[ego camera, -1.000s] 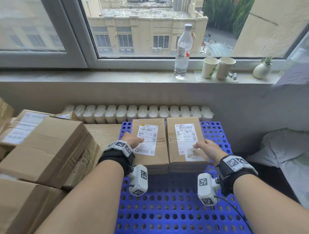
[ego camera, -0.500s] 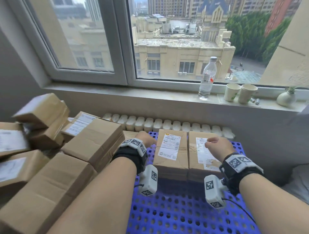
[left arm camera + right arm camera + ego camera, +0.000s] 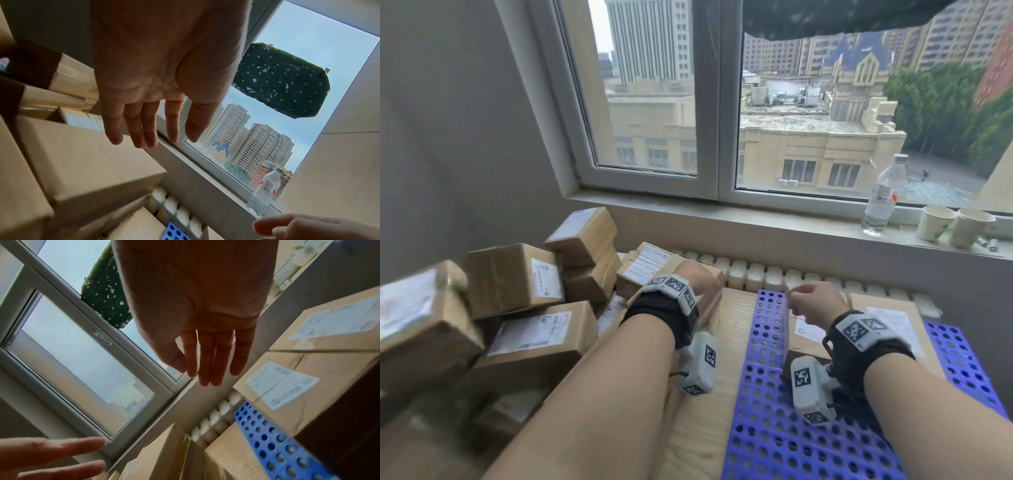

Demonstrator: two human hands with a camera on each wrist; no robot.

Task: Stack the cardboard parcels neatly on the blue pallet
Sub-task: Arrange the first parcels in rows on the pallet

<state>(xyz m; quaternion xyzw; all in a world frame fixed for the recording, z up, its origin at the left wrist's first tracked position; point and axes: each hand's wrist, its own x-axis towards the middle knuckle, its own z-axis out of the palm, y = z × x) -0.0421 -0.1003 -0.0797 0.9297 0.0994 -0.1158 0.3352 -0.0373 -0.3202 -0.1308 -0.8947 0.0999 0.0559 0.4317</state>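
On the blue pallet sit two labelled brown parcels; both hands empty, fingers relaxed

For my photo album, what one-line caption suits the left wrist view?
Open left hand reaching over a plain brown cardboard parcel beside the window.
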